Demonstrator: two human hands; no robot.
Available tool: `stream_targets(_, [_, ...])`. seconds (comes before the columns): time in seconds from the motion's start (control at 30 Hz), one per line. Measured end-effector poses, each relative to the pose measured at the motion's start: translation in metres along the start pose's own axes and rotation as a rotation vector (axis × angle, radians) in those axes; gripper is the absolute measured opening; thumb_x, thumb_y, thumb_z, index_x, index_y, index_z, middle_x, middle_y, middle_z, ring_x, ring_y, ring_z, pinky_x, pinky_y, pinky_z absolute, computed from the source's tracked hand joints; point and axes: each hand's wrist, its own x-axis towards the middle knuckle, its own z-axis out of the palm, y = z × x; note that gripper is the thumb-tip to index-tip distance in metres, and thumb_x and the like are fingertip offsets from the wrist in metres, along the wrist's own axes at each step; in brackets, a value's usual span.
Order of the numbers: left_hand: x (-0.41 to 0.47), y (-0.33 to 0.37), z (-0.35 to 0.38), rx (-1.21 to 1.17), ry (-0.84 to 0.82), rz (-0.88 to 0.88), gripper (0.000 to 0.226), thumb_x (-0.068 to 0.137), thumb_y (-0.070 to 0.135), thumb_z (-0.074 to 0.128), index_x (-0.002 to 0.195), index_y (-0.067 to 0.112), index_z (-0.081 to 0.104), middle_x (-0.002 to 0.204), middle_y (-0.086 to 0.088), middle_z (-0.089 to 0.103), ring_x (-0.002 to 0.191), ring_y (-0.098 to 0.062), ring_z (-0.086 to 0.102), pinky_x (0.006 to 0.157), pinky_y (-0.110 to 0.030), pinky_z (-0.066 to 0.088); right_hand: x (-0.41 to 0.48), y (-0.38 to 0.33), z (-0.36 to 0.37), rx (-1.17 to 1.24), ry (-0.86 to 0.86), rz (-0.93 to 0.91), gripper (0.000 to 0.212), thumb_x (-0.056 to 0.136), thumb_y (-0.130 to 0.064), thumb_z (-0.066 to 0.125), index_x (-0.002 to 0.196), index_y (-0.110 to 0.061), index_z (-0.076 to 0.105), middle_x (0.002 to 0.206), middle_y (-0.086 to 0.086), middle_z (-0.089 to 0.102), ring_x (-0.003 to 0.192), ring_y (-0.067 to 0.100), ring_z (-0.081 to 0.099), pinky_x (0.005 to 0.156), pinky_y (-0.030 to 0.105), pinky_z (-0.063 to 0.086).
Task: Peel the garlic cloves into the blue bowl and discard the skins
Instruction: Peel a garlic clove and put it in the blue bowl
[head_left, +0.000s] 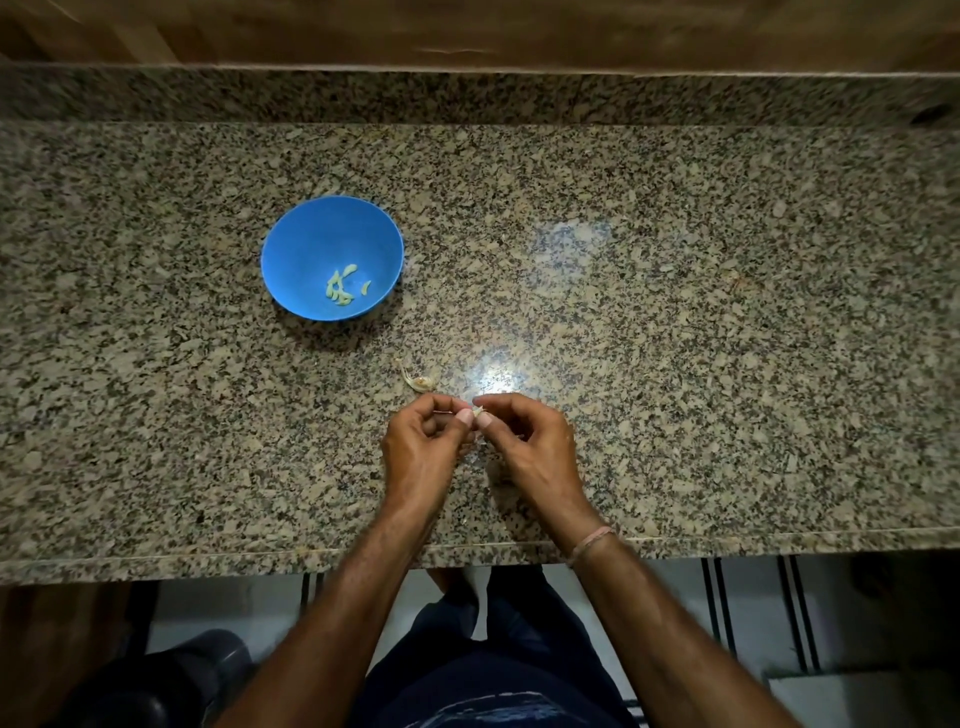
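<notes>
Blue is picked out first, far left; the blue bowl (311, 244) is set on the granite counter (675, 312), with a small heap of peeled cloves (340, 288) lying at its bottom. Moving right, a scrap of skin (420, 382) is left loose on the stone, between the bowl and the hands. Next, the left hand (423, 441) is curled, thumb and fingertips pinching a garlic clove (479, 413) just above the counter, near its front edge. The same clove is pinched from the other side by the right hand (524, 441), with a thin band (592, 543) worn at that wrist. How much skin is left on the clove cannot be told; it is too small.

Trouble could be had here. A slick clove squeezed too hard may be shot out of the pinch and lost over the near edge. The bowl is well apart to the left, so the clove could be dropped on the way across. Loose skin may be carried along and dropped in with the clean cloves, or be scattered and missed at clearing.
</notes>
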Motion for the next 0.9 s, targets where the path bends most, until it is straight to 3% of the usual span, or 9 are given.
stream_targets(0.27, [0.000, 0.001, 0.003, 0.149, 0.016, 0.098, 0.004, 0.099, 0.019, 0.069, 0.095, 0.020, 0.071, 0.089, 0.003, 0.075, 0.085, -0.013, 0.072, 0.075, -0.030, 0.061, 0.004, -0.005, -0.005, 0.374, -0.025, 0.235, 0.012, 0.092, -0.010, 0.076, 0.101, -0.003, 0.076, 0.104, 0.009, 0.078, 0.103, 0.023, 0.075, 0.092, 0.031, 0.060])
stream_targets(0.4, [0.000, -0.001, 0.003, 0.226, 0.086, 0.112, 0.020, 0.100, 0.032, 0.068, 0.084, 0.019, 0.069, 0.078, 0.005, 0.068, 0.072, -0.011, 0.063, 0.065, -0.028, 0.049, 0.004, -0.005, -0.008, 0.484, -0.036, 0.292, 0.009, 0.094, -0.003, 0.072, 0.101, -0.005, 0.077, 0.103, 0.010, 0.079, 0.094, 0.020, 0.073, 0.092, 0.035, 0.060])
stream_targets(0.5, [-0.001, -0.003, 0.003, 0.233, 0.075, 0.103, 0.008, 0.095, 0.025, 0.074, 0.101, 0.024, 0.070, 0.097, 0.011, 0.072, 0.085, -0.008, 0.068, 0.070, -0.025, 0.056, 0.005, -0.003, -0.011, 0.501, -0.023, 0.308, 0.010, 0.094, -0.003, 0.072, 0.100, -0.008, 0.079, 0.105, 0.010, 0.079, 0.095, 0.022, 0.072, 0.092, 0.038, 0.060])
stream_targets(0.6, [0.000, -0.002, 0.004, 0.196, 0.023, 0.107, 0.011, 0.096, 0.033, 0.073, 0.106, 0.030, 0.073, 0.103, 0.013, 0.075, 0.095, -0.008, 0.071, 0.080, -0.031, 0.060, 0.005, -0.003, -0.013, 0.459, -0.021, 0.274, 0.012, 0.094, -0.002, 0.072, 0.104, -0.005, 0.077, 0.107, 0.010, 0.079, 0.101, 0.025, 0.075, 0.094, 0.040, 0.061])
stream_targets(0.7, [0.000, 0.001, 0.005, 0.210, 0.001, 0.114, 0.004, 0.095, 0.030, 0.074, 0.099, 0.028, 0.075, 0.095, 0.011, 0.076, 0.092, -0.006, 0.071, 0.081, -0.030, 0.059, 0.005, -0.004, -0.012, 0.408, -0.040, 0.234, 0.016, 0.093, -0.002, 0.073, 0.109, 0.000, 0.074, 0.107, 0.009, 0.079, 0.103, 0.023, 0.076, 0.092, 0.035, 0.061])
stream_targets(0.8, [0.002, 0.002, 0.005, 0.187, 0.020, 0.091, 0.003, 0.096, 0.026, 0.073, 0.096, 0.024, 0.075, 0.090, 0.007, 0.076, 0.088, -0.012, 0.071, 0.082, -0.036, 0.062, 0.005, -0.003, -0.012, 0.384, -0.037, 0.255, 0.015, 0.096, -0.008, 0.072, 0.110, -0.003, 0.075, 0.101, 0.010, 0.080, 0.094, 0.021, 0.076, 0.089, 0.035, 0.062])
stream_targets(0.83, [0.002, 0.001, 0.005, 0.172, 0.031, 0.083, 0.003, 0.097, 0.023, 0.072, 0.095, 0.024, 0.075, 0.090, 0.006, 0.076, 0.088, -0.013, 0.071, 0.083, -0.038, 0.062, 0.006, -0.002, -0.013, 0.313, -0.016, 0.248, 0.013, 0.098, -0.013, 0.071, 0.107, -0.006, 0.075, 0.096, 0.009, 0.080, 0.088, 0.019, 0.076, 0.084, 0.034, 0.062])
stream_targets(0.9, [0.000, 0.001, 0.005, 0.154, 0.054, 0.081, 0.008, 0.096, 0.018, 0.072, 0.095, 0.026, 0.075, 0.090, 0.007, 0.075, 0.089, -0.013, 0.071, 0.085, -0.040, 0.062, 0.009, 0.003, -0.014, -0.056, 0.043, 0.137, 0.015, 0.099, -0.027, 0.070, 0.093, -0.014, 0.075, 0.081, 0.003, 0.077, 0.073, 0.013, 0.072, 0.070, 0.029, 0.058])
